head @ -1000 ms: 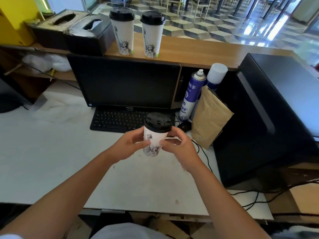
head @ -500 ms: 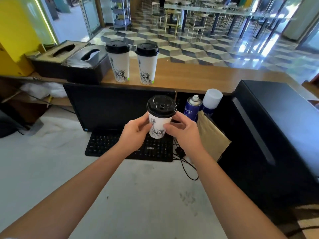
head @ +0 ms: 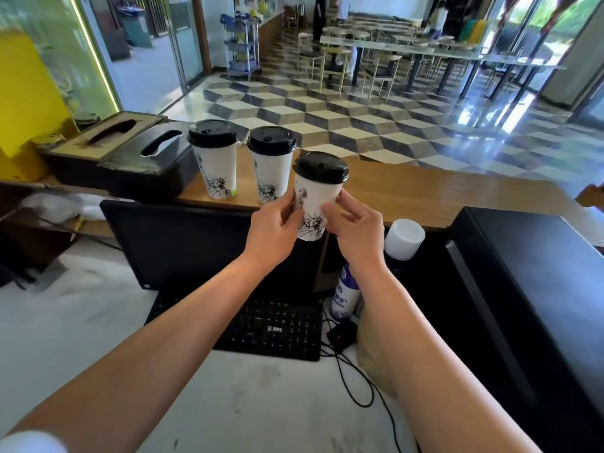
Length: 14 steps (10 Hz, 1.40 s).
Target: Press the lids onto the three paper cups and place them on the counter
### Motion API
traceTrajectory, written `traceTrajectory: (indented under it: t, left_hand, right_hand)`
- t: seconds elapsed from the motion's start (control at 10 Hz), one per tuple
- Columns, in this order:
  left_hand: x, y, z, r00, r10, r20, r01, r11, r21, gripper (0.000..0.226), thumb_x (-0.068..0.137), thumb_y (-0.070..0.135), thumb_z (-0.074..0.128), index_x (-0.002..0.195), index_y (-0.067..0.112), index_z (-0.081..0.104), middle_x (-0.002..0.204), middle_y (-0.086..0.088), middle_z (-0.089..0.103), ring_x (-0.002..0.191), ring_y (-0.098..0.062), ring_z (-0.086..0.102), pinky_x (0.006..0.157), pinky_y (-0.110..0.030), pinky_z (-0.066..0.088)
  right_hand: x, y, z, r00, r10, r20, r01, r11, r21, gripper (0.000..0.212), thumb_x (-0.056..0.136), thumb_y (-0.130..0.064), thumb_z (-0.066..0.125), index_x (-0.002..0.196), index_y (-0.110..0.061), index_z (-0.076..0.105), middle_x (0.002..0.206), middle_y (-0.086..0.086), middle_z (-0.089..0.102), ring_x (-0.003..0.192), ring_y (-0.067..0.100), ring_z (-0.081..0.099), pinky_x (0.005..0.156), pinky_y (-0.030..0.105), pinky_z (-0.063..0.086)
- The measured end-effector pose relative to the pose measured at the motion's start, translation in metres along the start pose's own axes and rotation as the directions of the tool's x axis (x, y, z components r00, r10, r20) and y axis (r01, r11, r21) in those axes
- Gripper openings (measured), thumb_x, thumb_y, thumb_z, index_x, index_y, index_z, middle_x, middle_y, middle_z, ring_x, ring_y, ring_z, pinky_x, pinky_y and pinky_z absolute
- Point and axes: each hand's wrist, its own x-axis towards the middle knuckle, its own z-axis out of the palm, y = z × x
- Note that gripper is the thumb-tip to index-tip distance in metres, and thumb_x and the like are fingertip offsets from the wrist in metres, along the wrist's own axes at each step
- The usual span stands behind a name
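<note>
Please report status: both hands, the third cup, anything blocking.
Left hand and right hand grip white paper cup with black lid, above wooden counter edge. Two lidded cups placed. Spot beside them free.

Both bare forearms reach forward from the near edge, converging toward the middle. The left hand has its back toward the camera, wrist straight, its thumb and fingers curled onto the left side of a paper cup. The right hand mirrors it on the right side, thumb forward, index finger raised along the wall, the other fingers loosely bent.
</note>
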Motion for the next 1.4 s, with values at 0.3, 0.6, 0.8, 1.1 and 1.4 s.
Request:
traceTrajectory:
  t: [0.3,0.6,0.8,1.1,1.4]
  left_hand:
    - [0.050,-0.001,0.032,1.000,-0.021,-0.006,0.020,0.995,-0.100,0.056,0.091,0.004,0.059,0.142,0.025,0.051,0.123,0.016,0.067,0.112,0.008,0.061,0.099,-0.022,0.050]
    - [0.070,-0.013,0.052,0.998,-0.053,0.027,0.058,0.974,-0.217,0.069,0.091,-0.016,0.049,0.151,0.016,0.037,0.137,0.018,0.048,0.132,-0.002,0.047,0.102,-0.008,0.039]
    - [0.074,-0.024,0.058,1.000,-0.011,0.028,0.014,0.990,-0.141,0.066,0.093,-0.009,0.052,0.153,0.012,0.035,0.152,0.000,0.047,0.137,-0.010,0.047,0.109,-0.025,0.044]
    - [0.076,-0.032,0.065,1.000,0.024,-0.002,-0.024,0.998,-0.061,0.055,0.092,0.001,0.058,0.144,0.015,0.050,0.134,0.001,0.065,0.124,-0.014,0.061,0.102,-0.037,0.053]
    - [0.072,-0.026,0.062,1.000,-0.013,0.028,0.013,1.000,0.013,0.042,0.087,0.004,0.066,0.128,0.013,0.059,0.115,-0.001,0.072,0.108,-0.017,0.069,0.094,-0.029,0.057]
  right_hand:
    - [0.054,0.003,0.002,0.994,0.011,-0.105,-0.010,1.000,0.005,0.046,0.085,-0.027,0.077,0.130,-0.031,0.068,0.106,-0.019,0.076,0.093,0.000,0.073,0.094,0.038,0.059]
    - [0.077,0.021,0.001,0.996,0.011,-0.088,-0.017,0.998,-0.068,0.056,0.086,-0.027,0.075,0.139,-0.038,0.059,0.106,-0.010,0.078,0.100,0.001,0.071,0.095,0.033,0.057]
    - [0.081,0.032,0.001,0.995,0.014,-0.100,-0.021,0.997,-0.069,0.058,0.083,-0.023,0.078,0.137,-0.034,0.061,0.114,-0.008,0.076,0.102,0.002,0.070,0.093,0.033,0.058]
    - [0.078,0.039,0.001,0.995,0.015,-0.099,-0.026,0.994,-0.104,0.052,0.083,-0.011,0.078,0.132,-0.026,0.067,0.118,-0.015,0.073,0.102,0.000,0.069,0.089,0.026,0.059]
    - [0.074,0.037,0.002,0.995,0.024,-0.095,-0.041,0.983,-0.181,0.044,0.083,-0.014,0.079,0.125,-0.023,0.068,0.108,-0.018,0.072,0.094,-0.003,0.068,0.089,0.030,0.059]
